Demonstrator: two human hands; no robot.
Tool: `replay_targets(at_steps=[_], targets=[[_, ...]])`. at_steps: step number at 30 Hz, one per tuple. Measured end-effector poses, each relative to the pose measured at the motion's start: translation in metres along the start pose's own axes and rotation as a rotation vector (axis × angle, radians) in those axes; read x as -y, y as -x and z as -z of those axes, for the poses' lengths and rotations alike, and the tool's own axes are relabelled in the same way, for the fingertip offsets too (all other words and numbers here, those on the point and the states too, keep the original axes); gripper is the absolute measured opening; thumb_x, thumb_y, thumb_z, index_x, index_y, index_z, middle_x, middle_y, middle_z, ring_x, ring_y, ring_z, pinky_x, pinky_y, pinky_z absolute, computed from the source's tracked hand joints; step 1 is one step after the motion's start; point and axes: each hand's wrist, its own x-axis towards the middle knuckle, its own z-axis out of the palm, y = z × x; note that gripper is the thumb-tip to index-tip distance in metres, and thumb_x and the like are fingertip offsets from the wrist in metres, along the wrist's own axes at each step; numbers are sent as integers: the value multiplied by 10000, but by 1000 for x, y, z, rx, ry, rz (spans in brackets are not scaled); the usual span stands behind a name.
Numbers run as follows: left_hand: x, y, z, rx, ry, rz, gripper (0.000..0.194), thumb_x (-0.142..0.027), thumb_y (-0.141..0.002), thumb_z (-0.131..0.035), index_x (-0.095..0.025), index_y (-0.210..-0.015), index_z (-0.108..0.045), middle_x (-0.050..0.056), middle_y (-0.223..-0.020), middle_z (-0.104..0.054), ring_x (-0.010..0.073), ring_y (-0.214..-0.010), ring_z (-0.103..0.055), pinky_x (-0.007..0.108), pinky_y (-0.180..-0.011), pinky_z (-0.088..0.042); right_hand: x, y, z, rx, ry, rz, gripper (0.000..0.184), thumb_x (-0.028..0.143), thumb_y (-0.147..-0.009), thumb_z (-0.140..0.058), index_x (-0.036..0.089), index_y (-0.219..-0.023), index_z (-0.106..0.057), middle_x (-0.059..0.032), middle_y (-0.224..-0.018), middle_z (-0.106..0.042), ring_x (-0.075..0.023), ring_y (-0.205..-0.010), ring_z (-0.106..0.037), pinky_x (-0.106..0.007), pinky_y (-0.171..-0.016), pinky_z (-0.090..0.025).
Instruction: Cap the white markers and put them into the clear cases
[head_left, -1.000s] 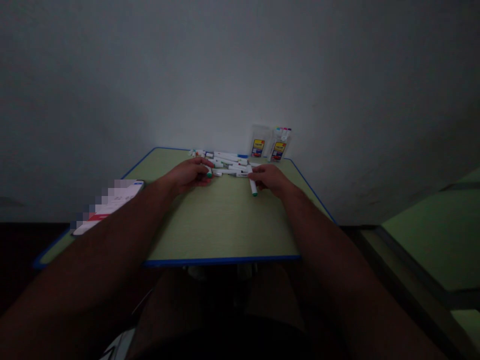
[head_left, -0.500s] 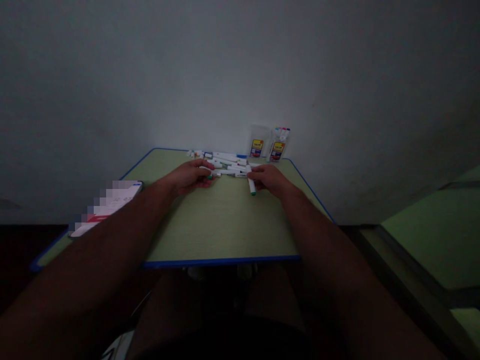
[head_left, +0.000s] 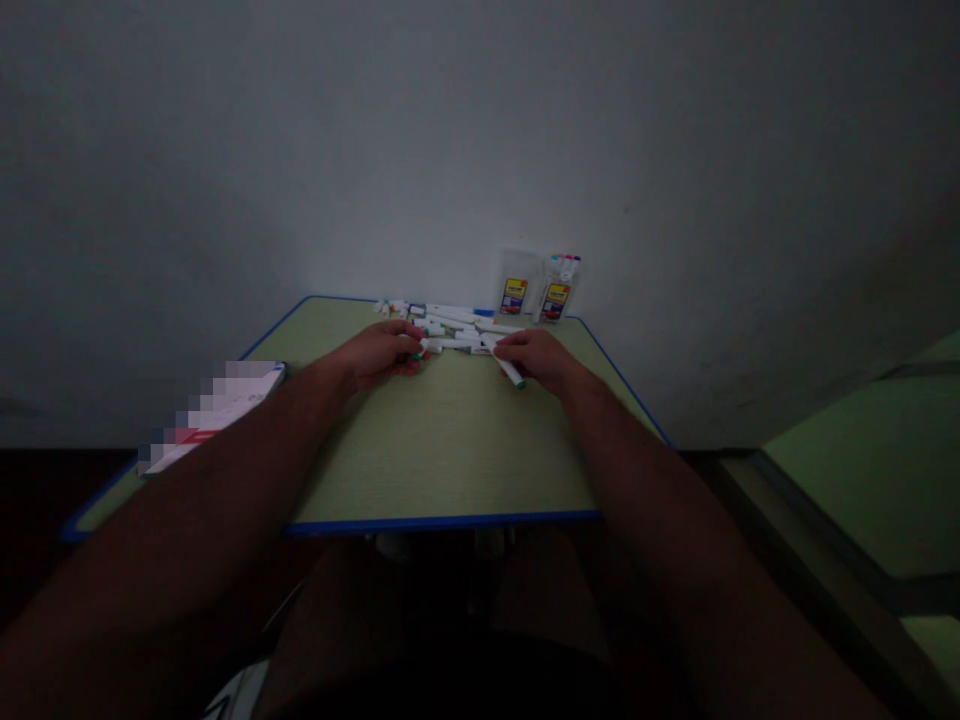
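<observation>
A green-ended white marker (head_left: 506,367) is held in the right hand (head_left: 538,356), a green-and-white piece (head_left: 424,346) in the left hand (head_left: 381,352); loose markers (head_left: 459,313) are strewn beyond.

The white marker (head_left: 508,366) in the right grip (head_left: 538,353) slants above the worktop (head_left: 442,440), its green end towards the person and off to the right, the other end by the loose markers (head_left: 450,313). The left grip (head_left: 386,350) pinches a short white piece (head_left: 424,346) with green at its lower end, too hidden from here to tell whether it's a cap
</observation>
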Motion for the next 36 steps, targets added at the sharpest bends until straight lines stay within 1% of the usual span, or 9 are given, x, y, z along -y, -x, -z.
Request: replay_targets(at_steps=[5, 10, 17, 25, 36], targets=[[4, -5, 3, 3, -26, 7, 158, -50, -700, -684, -131, -835, -676, 87, -748, -692, 110, -526, -550, 228, -475, -420, -3, -1, 1, 16, 69, 66, 19, 136, -768, -726, 141, -750, -724, -1, -574, -647, -98, -484, -552, -205, -479, -416], [4, -6, 3, -30, -43, 8, 93, -60, -721, -670, -140, -768, -666, 89, -710, -694, 104, -502, -523, 224, -461, -398, -4, 0, 2, 38, 136, 104, 43, 158, -769, -730, 136, -805, -741, -8, -599, -653, -96, -491, -543, -210, -471, -415], [2, -2, -1, -7, -58, 7, 84, -53, -713, -654, -136, -718, -669, 78, -679, -681, 98, -481, -505, 220, -451, -391, -4, 2, 2, 125, 87, 143, 55, 114, -751, -725, 134, -802, -733, -18, -655, -670, -86, -538, -563, -197, -492, -443], [0, 1, -2, 81, -90, 12, 93, -66, -730, -648, -145, -697, -686, 85, -696, -689, 95, -497, -498, 217, -459, -369, -4, 2, 1, 130, 98, 163, 59, 112, -738, -730, 138, -790, -729, -11, -635, -668, -83, -521, -554, -200, -489, -442], [0, 4, -8, 92, -136, 30, 128, -52, -766, -619, -158, -728, -680, 72, -691, -696, 101, -500, -518, 212, -481, -395, -5, 2, -1, 153, 92, 178, 77, 124, -727, -746, 133, -799, -721, -19, -650, -679, -89, -547, -581, -200, -504, -452]])
